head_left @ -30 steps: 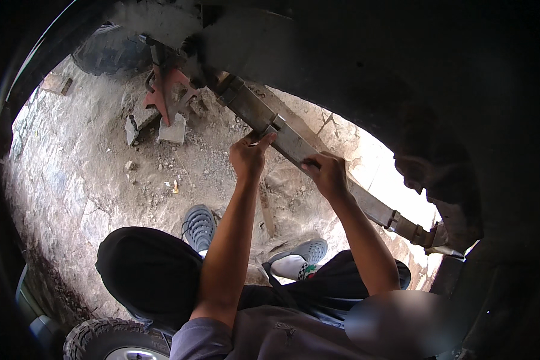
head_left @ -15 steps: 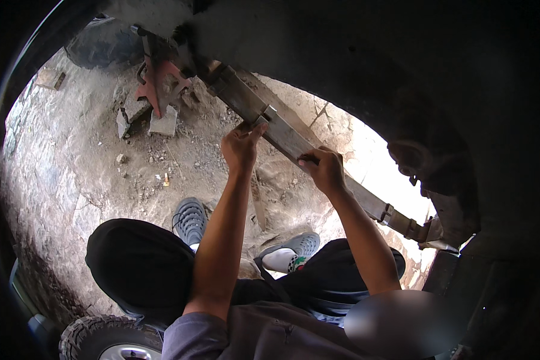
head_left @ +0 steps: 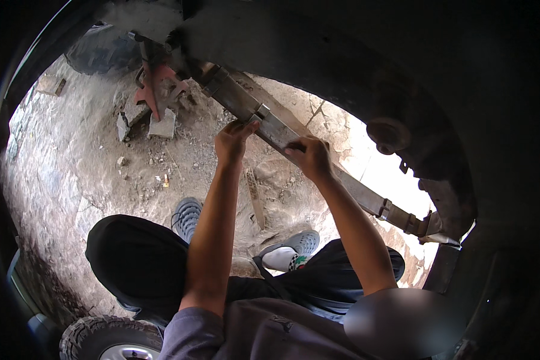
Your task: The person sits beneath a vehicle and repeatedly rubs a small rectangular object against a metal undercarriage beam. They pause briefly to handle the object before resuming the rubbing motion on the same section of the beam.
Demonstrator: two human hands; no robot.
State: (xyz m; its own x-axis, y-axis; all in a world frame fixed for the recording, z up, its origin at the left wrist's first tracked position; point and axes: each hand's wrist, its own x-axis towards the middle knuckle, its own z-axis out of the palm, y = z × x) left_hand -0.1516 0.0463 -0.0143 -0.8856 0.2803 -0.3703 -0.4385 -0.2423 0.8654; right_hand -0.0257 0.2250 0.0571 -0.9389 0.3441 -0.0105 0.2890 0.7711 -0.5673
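A long rusty leaf spring (head_left: 354, 186) runs diagonally from upper left to lower right under a dark vehicle body. My left hand (head_left: 233, 141) reaches up to it at a metal clamp (head_left: 259, 112), fingers curled against the spring's underside. A little further down the spring, my right hand (head_left: 309, 157) closes its fingers over the edge of the leaves. Both forearms rise from the lower edge. What lies under the fingers of either hand is hidden.
A red jack stand (head_left: 153, 90) props the vehicle at upper left, beside grey stone blocks (head_left: 162, 125). A tyre (head_left: 99, 51) lies behind it, another tyre (head_left: 102, 339) at the bottom left. My legs and grey shoes (head_left: 297, 246) rest on dusty ground (head_left: 72, 168).
The view has shifted slightly. Both hands have stayed on the leaf spring, the left one still at the clamp.
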